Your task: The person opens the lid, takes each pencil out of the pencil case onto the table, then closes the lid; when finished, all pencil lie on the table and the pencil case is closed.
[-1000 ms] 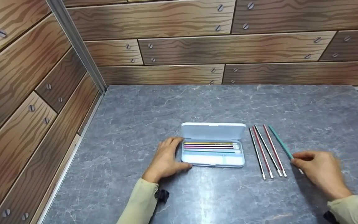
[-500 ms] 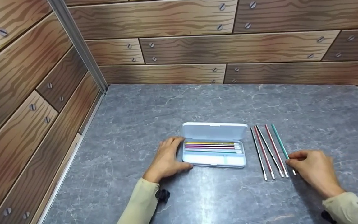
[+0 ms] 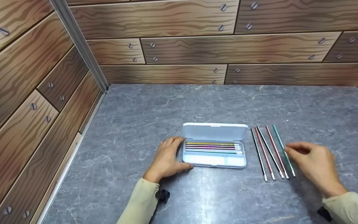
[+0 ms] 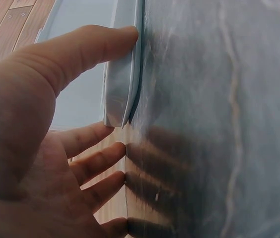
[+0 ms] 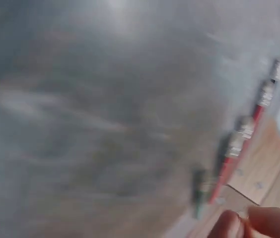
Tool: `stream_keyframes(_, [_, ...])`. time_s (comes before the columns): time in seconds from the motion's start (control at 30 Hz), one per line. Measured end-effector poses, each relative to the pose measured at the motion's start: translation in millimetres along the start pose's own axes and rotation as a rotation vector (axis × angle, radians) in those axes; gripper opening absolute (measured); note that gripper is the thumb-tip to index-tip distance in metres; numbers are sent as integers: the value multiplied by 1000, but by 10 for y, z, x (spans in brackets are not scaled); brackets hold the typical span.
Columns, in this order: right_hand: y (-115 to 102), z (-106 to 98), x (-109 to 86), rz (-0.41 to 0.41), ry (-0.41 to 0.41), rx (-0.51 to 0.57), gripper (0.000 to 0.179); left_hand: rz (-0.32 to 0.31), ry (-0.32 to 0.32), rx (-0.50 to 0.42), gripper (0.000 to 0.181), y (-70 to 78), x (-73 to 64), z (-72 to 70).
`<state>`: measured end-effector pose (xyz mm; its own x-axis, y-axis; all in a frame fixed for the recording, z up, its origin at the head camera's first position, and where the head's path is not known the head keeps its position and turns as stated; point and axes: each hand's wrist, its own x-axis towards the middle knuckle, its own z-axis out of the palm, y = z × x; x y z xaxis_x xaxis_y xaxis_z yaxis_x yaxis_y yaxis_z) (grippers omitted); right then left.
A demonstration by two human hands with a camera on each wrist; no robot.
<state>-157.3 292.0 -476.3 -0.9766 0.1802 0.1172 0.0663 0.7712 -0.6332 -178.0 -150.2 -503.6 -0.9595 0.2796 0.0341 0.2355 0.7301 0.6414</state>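
The pencil case (image 3: pixel 204 159) touches the left hand (image 3: pixel 166 158) at nine o'clock, fingers extended, unclenched, while the right hand (image 3: pixel 314 163), its hold unclear, is nearer the green pencil (image 3: pixel 279 138), lying eleven-to-five just at that hand's nine-o'clock fingertips.

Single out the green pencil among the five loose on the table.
It is the rightmost loose pencil, farthest from the open case. Its green colour sets it apart: the other four are two red and two black.

Plank-patterned walls (image 3: pixel 185 51) and a metal post (image 3: pixel 79 43) border the grey tabletop (image 3: pixel 166 109).
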Motion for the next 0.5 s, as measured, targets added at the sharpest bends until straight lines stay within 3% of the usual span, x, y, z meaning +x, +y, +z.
stream_keyframes(0.23, [-490,245,25,-131,54,366,29,-8,0,6,93,-2,-10,-5])
stream_keyframes(0.37, [-715,486,-5,-268,12,422,27,-16,-7,2,93,7,-8,-6])
stream_keyframes(0.5, [-856,733,14,-387,-46,390,28,-7,-1,8,92,8,-3,8])
